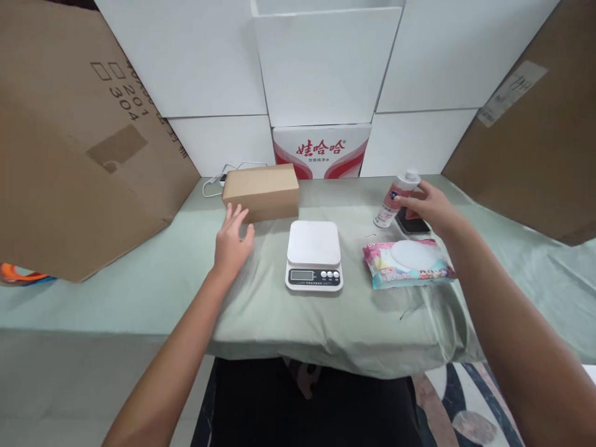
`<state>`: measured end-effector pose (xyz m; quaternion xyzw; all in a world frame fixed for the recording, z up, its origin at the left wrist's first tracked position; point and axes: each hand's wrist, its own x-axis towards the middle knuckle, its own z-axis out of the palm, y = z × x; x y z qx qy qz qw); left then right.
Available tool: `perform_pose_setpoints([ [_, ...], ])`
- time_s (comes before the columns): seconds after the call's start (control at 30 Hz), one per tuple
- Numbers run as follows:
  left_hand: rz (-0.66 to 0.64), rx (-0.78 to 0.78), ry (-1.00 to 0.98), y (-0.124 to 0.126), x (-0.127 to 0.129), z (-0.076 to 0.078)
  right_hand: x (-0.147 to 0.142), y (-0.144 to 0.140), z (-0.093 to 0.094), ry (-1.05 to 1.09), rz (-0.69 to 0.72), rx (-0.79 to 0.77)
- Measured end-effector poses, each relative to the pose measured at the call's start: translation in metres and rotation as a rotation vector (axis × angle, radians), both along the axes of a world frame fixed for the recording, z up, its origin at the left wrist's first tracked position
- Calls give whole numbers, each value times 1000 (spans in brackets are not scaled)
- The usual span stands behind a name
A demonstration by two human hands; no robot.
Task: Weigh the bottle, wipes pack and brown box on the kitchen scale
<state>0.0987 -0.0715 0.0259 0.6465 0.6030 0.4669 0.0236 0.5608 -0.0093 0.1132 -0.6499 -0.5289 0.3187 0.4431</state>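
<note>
One bottle (395, 200) in right grip (431, 208); one scale (313, 253).

Pale green cloth (261, 310), white scale (313, 243)

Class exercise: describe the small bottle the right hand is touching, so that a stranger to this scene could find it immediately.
Start at the green-covered table and find the white kitchen scale at its centre. Right of it lies a pastel wipes pack; behind that, beside a dark phone, leans the bottle under the right hand. It alone is slim, pink-and-white and white-capped.

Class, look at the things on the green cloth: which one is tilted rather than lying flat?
The small pink-and-white bottle under the right hand leans; the brown box, scale and wipes pack lie flat.
</note>
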Motion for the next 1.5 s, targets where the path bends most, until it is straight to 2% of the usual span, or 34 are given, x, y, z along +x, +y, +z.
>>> perform_pose_setpoints([
  [0.07,78,-68,-41,-2,-19,-15,-9,12,-1,58,13,-5],
  [0.17,140,-126,-157,-7,-28,-28,-19,13,0,13,-52,54],
  [0.3,128,-158,-211,-2,-23,-27,-49,-7,14,-58,-61,215],
  [0.43,128,-159,-221,2,-22,-25,-107,-33,25,15,89,388],
  [0.57,141,-145,-236,1,-23,-26,-164,-44,9,88,229,430],
  [0.7,136,-157,-248,1,-22,-24,-195,-44,-15,55,268,438],
  [0.97,119,-154,-266,-1,-21,-22,-197,-46,-36,100,258,446],
  [1.07,117,-145,-280,-1,-24,-24,-194,-50,-48,127,181,473],
  [1.2,125,-130,-289,-1,-28,-24,-194,-55,-63,220,63,594],
  [1.33,147,-124,-329,-2,-30,-23,-195,-54,-67,275,-33,579],
  [1.5,156,-128,-394,-2,-31,-23,-192,-48,-69,350,-68,536],
])
